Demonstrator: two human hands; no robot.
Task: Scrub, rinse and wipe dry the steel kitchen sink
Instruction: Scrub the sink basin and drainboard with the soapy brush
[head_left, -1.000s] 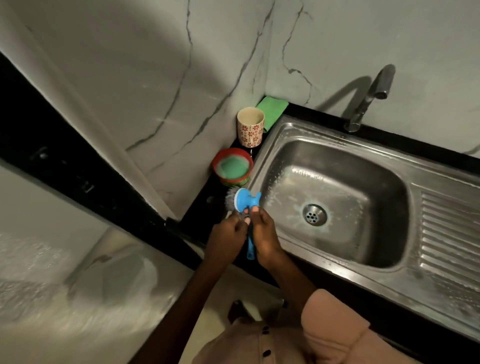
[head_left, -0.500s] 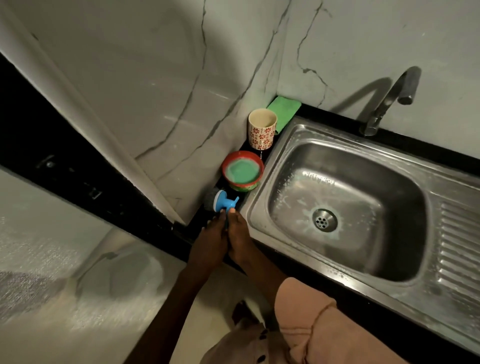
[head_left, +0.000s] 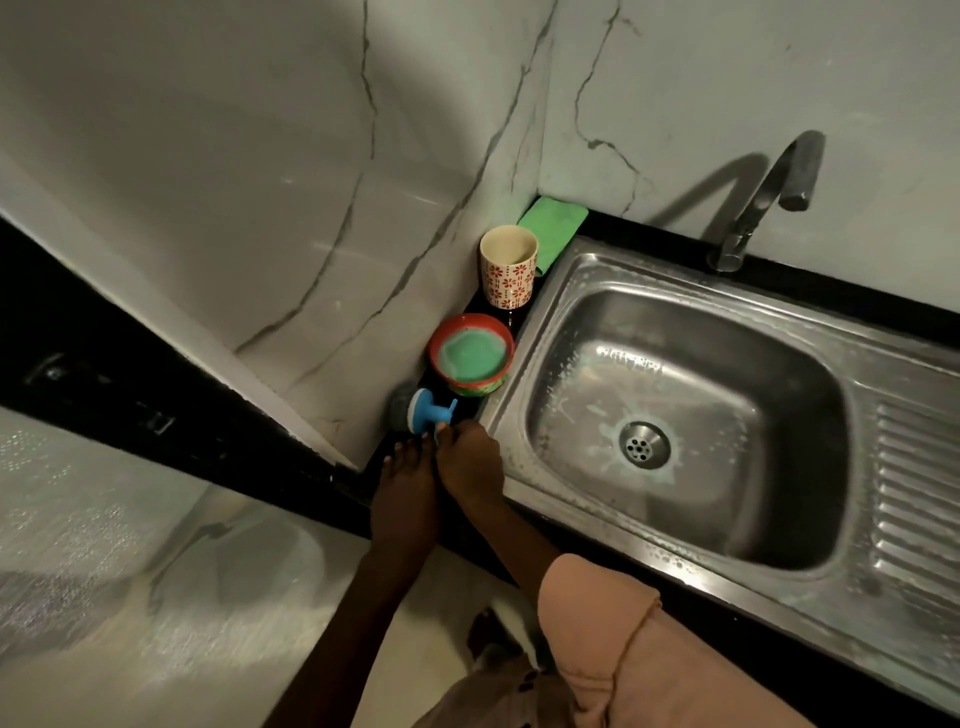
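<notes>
- One steel sink fills the right half of the frame, its single basin streaked with pale green suds around one drain; a ribbed draining board runs off the right edge.
- One tap stands at the upper right, spout turned over the basin.
- One blue-handled scrub brush lies on the black counter at centre-left, bristles toward the wall.
- One red bowl of green soapy liquid sits just above the brush, one flower-patterned cup above that, and one green cloth in the corner.
- Two hands: the right hand pinches the brush's blue handle at its fingertips; the left hand lies alongside, fingers stretched toward the brush, though whether they grasp it I cannot tell.
- Since a second ago the brush has gone from being held up over the sink's rim, handle pointing down, to lying on the counter beside the wall; both hands have followed it leftward.
- The walls are pale marble with dark veins; the lower left shows a pale glossy floor.
</notes>
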